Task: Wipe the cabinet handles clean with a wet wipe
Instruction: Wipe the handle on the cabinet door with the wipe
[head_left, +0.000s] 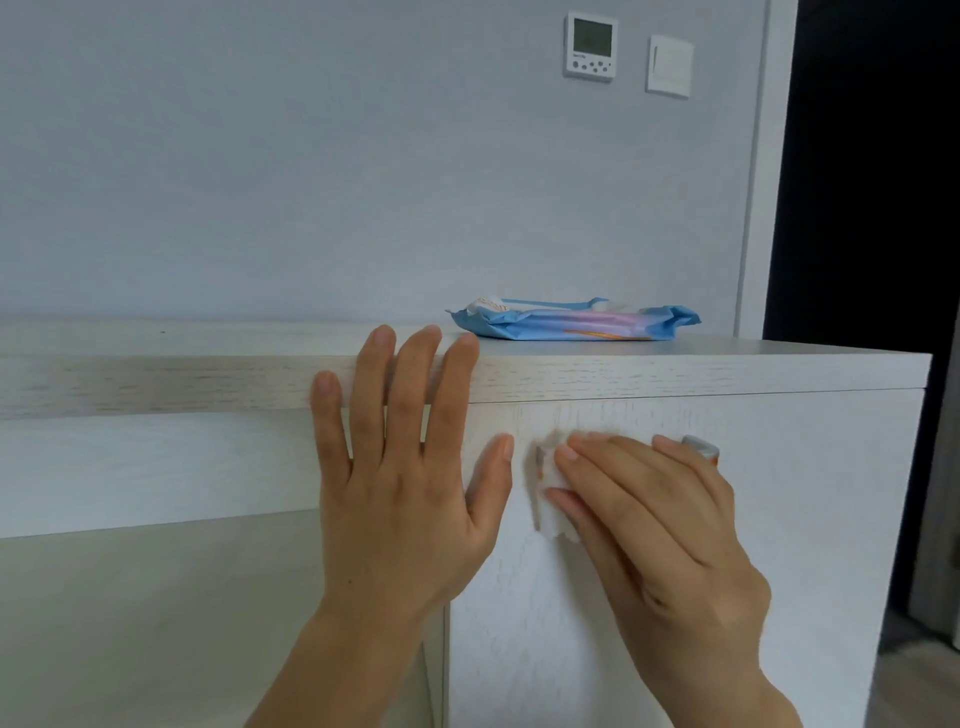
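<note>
A white cabinet door carries a horizontal metal handle; only its right end and a bit of its left end show. My right hand lies over the handle with a folded white wet wipe held under its fingers against the handle's left end. My left hand is spread flat, fingers straight, pressing on the door's upper left corner and the cabinet's top edge.
A blue pack of wet wipes lies on the cabinet top near the wall. A thermostat and a light switch hang on the wall. A dark doorway opens at the right.
</note>
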